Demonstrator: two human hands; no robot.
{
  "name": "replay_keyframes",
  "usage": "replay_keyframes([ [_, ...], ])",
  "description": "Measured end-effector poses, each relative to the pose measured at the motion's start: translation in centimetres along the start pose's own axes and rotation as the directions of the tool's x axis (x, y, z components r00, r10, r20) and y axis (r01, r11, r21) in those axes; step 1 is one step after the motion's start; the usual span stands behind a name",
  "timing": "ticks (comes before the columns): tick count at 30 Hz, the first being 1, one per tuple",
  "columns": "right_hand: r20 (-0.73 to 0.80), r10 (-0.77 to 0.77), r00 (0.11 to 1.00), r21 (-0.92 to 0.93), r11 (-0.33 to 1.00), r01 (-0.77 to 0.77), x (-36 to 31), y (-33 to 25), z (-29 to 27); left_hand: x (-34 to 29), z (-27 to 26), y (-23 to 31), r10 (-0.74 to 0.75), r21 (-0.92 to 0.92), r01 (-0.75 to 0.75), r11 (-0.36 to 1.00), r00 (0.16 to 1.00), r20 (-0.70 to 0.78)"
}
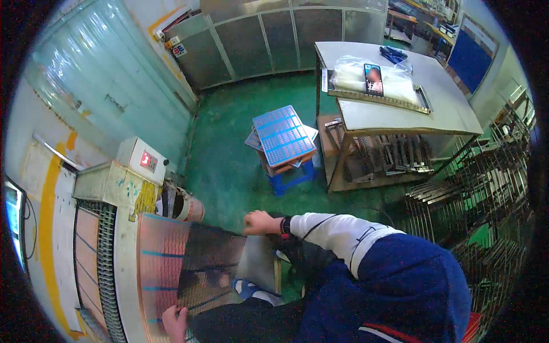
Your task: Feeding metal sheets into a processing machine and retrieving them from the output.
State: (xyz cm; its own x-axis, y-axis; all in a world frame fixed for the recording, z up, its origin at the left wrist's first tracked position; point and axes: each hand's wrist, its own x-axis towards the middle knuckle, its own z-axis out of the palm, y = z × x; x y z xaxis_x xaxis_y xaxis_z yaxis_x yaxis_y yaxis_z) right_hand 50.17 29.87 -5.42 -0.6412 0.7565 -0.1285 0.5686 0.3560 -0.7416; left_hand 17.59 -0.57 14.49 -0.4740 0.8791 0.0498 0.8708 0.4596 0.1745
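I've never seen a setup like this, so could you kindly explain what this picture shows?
This is one view from a camera worn on a person's head, looking down; its fisheye lens bends straight edges. The left hand and right hand are bare and apparently hold a striped copper-coloured panel by its edges. Its right part looks dark, perhaps from reflections. A row of rollers stands to the left. Ahead, a blue patterned panel tops a stack on a blue stool; a phone rests on plastic-wrapped material above the white table.

Partition point(274, 41) at 12 o'clock. Worktop point(445, 86) at 2 o'clock, carrying a phone point(373, 79) set against a plastic-wrapped bundle point(349, 74); blue board point(471, 54) beyond. Metal frames point(480, 188) at 3 o'clock. Bucket point(193, 210) at 8 o'clock. Plastic curtain point(108, 86) at 10 o'clock.
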Motion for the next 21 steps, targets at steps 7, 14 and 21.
replay_keyframes([
  [7,-0.013,-0.287,0.958,-0.495,0.834,0.243,-5.5,4.9,2.0,3.2,-0.8,0.5,0.167,-0.137,-0.124,0.983,0.916,0.365],
  [14,-0.032,-0.222,0.974,-0.446,0.876,0.185,-5.5,4.0,1.4,6.8,-6.0,-3.6,-0.173,-0.188,0.222,0.957,0.954,0.244],
  [21,-0.102,-0.259,0.96,-0.44,0.877,0.19,-5.9,3.8,1.0,6.3,-16.7,1.2,-0.263,-0.771,0.031,0.636,0.948,-0.178],
])
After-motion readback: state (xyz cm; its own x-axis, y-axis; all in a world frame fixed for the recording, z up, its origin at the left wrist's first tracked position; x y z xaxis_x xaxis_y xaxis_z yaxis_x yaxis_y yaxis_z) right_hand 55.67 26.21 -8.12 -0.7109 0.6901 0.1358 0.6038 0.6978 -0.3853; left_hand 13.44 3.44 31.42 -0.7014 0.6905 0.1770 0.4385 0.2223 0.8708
